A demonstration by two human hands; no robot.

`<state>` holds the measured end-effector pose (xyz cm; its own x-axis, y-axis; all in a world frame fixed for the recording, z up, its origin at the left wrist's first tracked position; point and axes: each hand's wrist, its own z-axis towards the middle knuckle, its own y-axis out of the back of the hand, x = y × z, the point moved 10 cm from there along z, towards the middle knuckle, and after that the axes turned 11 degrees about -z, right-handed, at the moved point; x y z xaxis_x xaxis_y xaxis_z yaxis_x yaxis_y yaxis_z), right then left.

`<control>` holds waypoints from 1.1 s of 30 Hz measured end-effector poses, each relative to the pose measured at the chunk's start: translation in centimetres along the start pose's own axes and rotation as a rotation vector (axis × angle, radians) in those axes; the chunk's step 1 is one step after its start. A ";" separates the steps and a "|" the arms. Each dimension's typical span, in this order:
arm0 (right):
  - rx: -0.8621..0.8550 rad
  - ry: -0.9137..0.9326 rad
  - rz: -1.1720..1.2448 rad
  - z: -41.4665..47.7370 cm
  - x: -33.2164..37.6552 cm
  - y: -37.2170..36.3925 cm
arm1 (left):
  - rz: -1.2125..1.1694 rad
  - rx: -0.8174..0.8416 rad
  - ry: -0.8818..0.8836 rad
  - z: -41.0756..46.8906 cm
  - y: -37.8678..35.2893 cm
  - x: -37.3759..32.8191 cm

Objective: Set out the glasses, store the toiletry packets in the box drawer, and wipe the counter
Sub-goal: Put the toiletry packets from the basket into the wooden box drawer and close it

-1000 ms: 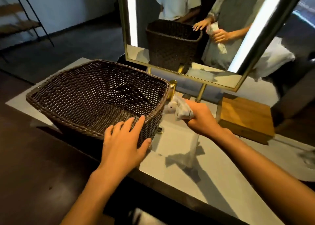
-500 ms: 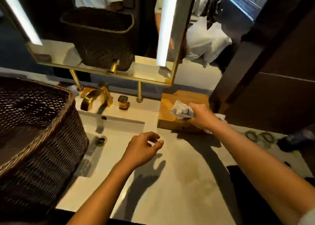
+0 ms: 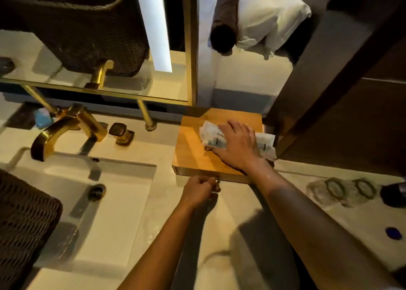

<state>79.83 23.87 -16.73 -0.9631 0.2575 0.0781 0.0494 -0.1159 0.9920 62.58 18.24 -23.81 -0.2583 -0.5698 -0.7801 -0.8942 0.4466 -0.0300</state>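
Note:
A wooden box (image 3: 193,155) stands on the pale counter (image 3: 252,234) right of the sink. My right hand (image 3: 238,144) lies on the box top, pressing a bunch of white toiletry packets (image 3: 212,133) flat against it; more packets (image 3: 264,141) stick out past my fingers. My left hand (image 3: 198,189) is closed on the small drawer knob (image 3: 217,182) at the box's front edge. Two clear glasses (image 3: 342,189) stand on the counter to the right of the box.
A gold faucet (image 3: 66,127) and square handle (image 3: 120,132) sit behind the white sink (image 3: 72,193). A dark wicker basket (image 3: 22,230) stands at the left. The gold-framed mirror (image 3: 189,48) rises behind. A dark object (image 3: 393,194) and a small blue item (image 3: 393,232) lie far right.
My right hand carried the packets from the basket side over to the box top and laid them down. My left hand left the basket rim and closed on the drawer knob.

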 end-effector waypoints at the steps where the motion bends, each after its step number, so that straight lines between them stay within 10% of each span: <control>1: -0.017 0.012 0.000 0.0 0.0 -0.2 | -0.063 0.004 0.011 0.1 -0.5 -0.1; 14: -0.096 0.084 0.009 0.0 0.2 -0.5 | -0.399 -0.084 0.093 0.0 -1.8 0.7; 33: -0.144 0.067 -0.012 -0.1 0.3 0.0 | -0.247 -0.111 0.070 -1.6 -0.2 3.7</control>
<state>79.52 23.83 -16.70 -0.9791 0.1958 0.0543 0.0035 -0.2509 0.9680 61.19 14.96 -25.76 -0.0488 -0.6999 -0.7125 -0.9669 0.2120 -0.1419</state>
